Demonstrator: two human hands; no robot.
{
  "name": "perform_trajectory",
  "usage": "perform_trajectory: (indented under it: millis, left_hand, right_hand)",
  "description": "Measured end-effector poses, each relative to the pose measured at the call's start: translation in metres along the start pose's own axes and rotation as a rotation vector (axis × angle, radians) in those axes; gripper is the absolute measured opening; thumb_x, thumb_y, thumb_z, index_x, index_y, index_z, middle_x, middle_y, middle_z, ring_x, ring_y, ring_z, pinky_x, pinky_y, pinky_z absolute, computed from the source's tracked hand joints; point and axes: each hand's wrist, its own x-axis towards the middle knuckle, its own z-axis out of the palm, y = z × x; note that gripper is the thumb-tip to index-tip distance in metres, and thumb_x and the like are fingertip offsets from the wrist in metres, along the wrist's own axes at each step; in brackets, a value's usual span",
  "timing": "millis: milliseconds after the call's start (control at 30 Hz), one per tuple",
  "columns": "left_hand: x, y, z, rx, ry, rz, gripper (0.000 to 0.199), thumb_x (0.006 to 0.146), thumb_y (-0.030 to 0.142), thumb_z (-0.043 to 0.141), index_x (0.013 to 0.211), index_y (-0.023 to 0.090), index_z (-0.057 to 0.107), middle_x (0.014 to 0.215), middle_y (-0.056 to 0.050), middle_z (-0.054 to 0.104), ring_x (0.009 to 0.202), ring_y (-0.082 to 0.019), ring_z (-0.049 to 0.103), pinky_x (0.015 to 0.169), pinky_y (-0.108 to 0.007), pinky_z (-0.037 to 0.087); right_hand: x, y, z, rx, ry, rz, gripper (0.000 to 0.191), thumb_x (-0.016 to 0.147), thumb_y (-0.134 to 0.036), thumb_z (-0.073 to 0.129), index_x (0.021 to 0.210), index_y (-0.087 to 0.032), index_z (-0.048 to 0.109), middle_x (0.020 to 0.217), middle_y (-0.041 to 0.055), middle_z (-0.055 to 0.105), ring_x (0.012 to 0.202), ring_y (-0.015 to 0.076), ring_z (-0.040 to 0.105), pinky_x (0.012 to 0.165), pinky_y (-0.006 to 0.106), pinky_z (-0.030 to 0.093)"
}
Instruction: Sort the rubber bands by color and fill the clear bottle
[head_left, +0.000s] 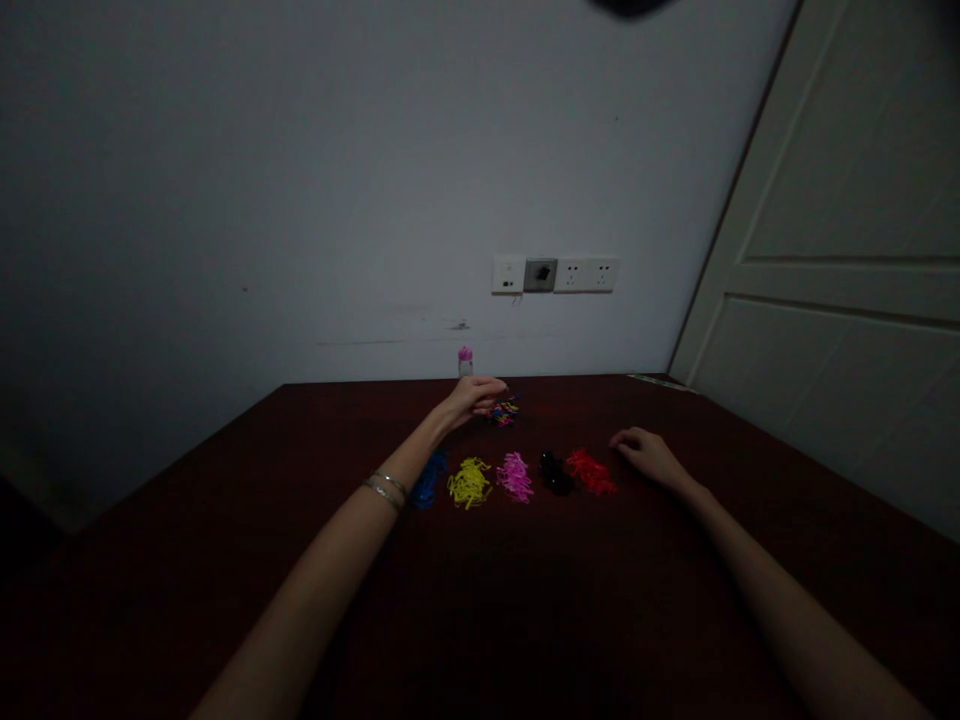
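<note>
My left hand (pixel 472 397) reaches over the front-left side of a small mixed pile of coloured rubber bands (pixel 505 411). Its thumb and fingers are pinched together, and whatever lies between them is too small to make out. Nearer to me runs a row of sorted rubber bands: blue (pixel 428 482), partly behind my left wrist, then yellow (pixel 469 483), pink (pixel 514 478), black (pixel 555 473) and red (pixel 592 472). My right hand (pixel 649 455) rests on the table just right of the red bands, fingers curled in, with nothing visible in them.
A small clear jar with a pink top (pixel 465 361) stands at the back of the dark red-brown table (pixel 525 590), against the wall. Sockets and switches (pixel 555 275) sit on the wall above. A flat strip (pixel 664 383) lies at the back right, near a pale door (pixel 840 260).
</note>
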Motion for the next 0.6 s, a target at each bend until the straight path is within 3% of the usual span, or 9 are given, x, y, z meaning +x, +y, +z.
perform_trajectory:
  millis: [133, 300, 433, 600]
  left_hand:
    - [-0.012, 0.013, -0.001, -0.21, -0.134, 0.025, 0.021, 0.067, 0.028, 0.068, 0.074, 0.012, 0.056, 0.046, 0.01, 0.024, 0.037, -0.001, 0.017, 0.036, -0.014, 0.013]
    - [-0.022, 0.01, -0.005, -0.287, -0.237, -0.021, 0.019, 0.068, 0.025, 0.066, 0.073, 0.011, 0.054, 0.052, 0.007, 0.028, 0.04, -0.001, 0.02, 0.036, -0.014, 0.015]
    - [-0.022, 0.004, -0.007, -0.198, -0.283, -0.091, 0.021, 0.068, 0.025, 0.067, 0.068, 0.011, 0.051, 0.051, 0.007, 0.029, 0.04, -0.001, 0.022, 0.037, -0.014, 0.016]
    - [-0.016, 0.0, 0.005, 0.112, -0.303, -0.213, 0.022, 0.065, 0.028, 0.069, 0.072, 0.01, 0.058, 0.047, 0.007, 0.034, 0.04, -0.002, 0.024, 0.038, -0.016, 0.014]
  right_hand:
    - [0.0, 0.002, 0.002, 0.011, 0.01, 0.007, 0.023, 0.073, -0.024, 0.044, 0.081, -0.018, 0.065, 0.092, 0.008, 0.062, 0.086, 0.0204, 0.058, 0.081, 0.031, 0.042]
    - [0.0, 0.0, 0.003, 0.017, 0.015, 0.003, 0.022, 0.072, -0.024, 0.045, 0.08, -0.018, 0.064, 0.091, 0.0079, 0.062, 0.085, 0.0202, 0.058, 0.081, 0.031, 0.042]
    - [0.0, -0.001, 0.002, 0.007, 0.0, 0.012, 0.021, 0.072, -0.023, 0.045, 0.079, -0.018, 0.063, 0.09, 0.0078, 0.062, 0.084, 0.0195, 0.058, 0.08, 0.03, 0.043]
    - [0.001, 0.0, 0.002, -0.007, -0.002, 0.002, 0.021, 0.072, -0.023, 0.045, 0.081, -0.017, 0.063, 0.089, 0.0076, 0.061, 0.083, 0.0196, 0.058, 0.079, 0.031, 0.042]
